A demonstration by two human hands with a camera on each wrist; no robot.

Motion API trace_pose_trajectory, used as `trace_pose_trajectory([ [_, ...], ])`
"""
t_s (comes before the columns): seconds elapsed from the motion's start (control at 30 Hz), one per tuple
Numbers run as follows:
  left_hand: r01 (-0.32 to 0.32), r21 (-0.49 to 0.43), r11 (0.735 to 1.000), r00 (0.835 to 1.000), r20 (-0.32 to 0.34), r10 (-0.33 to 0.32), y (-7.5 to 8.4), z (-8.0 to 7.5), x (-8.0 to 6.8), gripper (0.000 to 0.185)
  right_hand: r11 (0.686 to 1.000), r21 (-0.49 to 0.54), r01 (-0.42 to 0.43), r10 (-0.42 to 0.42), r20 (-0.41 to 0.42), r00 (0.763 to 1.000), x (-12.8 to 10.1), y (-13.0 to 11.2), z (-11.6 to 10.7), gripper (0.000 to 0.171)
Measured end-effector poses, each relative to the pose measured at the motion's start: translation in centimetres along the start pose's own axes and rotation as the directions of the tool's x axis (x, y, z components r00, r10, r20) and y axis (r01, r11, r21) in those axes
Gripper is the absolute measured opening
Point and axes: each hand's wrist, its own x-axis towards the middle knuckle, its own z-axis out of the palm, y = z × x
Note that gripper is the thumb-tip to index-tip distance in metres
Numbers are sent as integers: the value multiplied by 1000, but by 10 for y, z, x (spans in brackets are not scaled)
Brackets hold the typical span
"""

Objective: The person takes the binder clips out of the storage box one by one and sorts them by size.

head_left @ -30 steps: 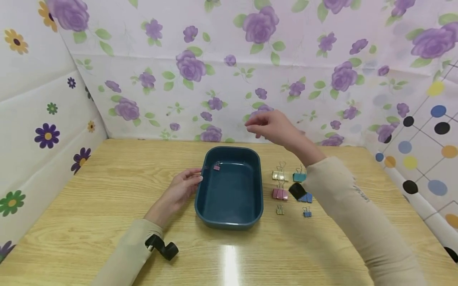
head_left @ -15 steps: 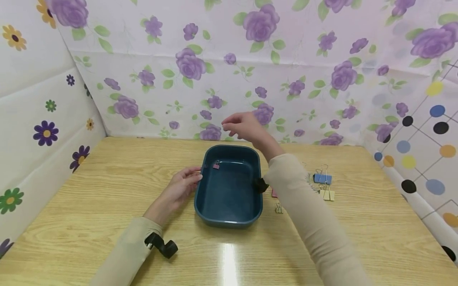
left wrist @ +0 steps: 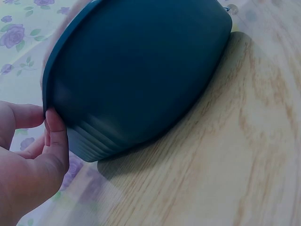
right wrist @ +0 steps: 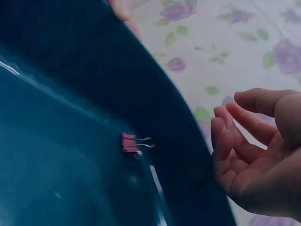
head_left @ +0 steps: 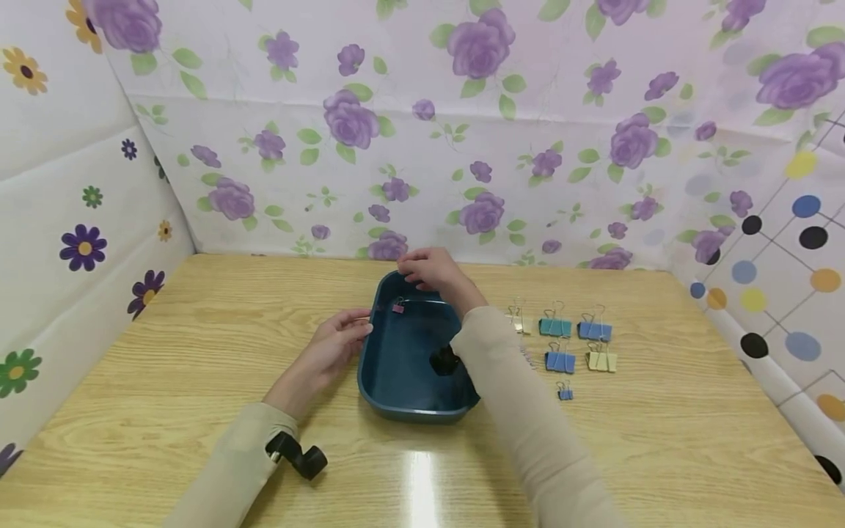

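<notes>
My left hand point(head_left: 326, 352) rested its fingertips against the outer wall of the blue tub point(head_left: 396, 367) on the wooden table point(head_left: 198, 352). My right hand point(head_left: 432, 270) hovered over the far rim, fingers loosely curled, holding nothing. 1 pink binder clip point(head_left: 398, 306) lay inside.

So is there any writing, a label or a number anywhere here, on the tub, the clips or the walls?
None can be read.
Tub: plain dark teal, no label showing.
Pink clip in the tub and the clips on the table: plain, no print visible.
Walls: only flowers and coloured dots, no words.
Right sleeve: a small dark mark near the cuff, too small to read.
</notes>
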Motion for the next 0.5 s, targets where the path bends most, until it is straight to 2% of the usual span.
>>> trace_pose_trajectory([
  [0.33, 1, 4, 1000, 1000, 14, -1, -1, 1, 1, 40, 995, 70, -75, 81, -96, 992, 9, 32, 9, 24],
  [0.5, 7, 3, 1000, 1000, -2, -7, -1, 0, 1, 40, 991, 88, -101, 111, -117, 987, 12, 35, 16, 22],
])
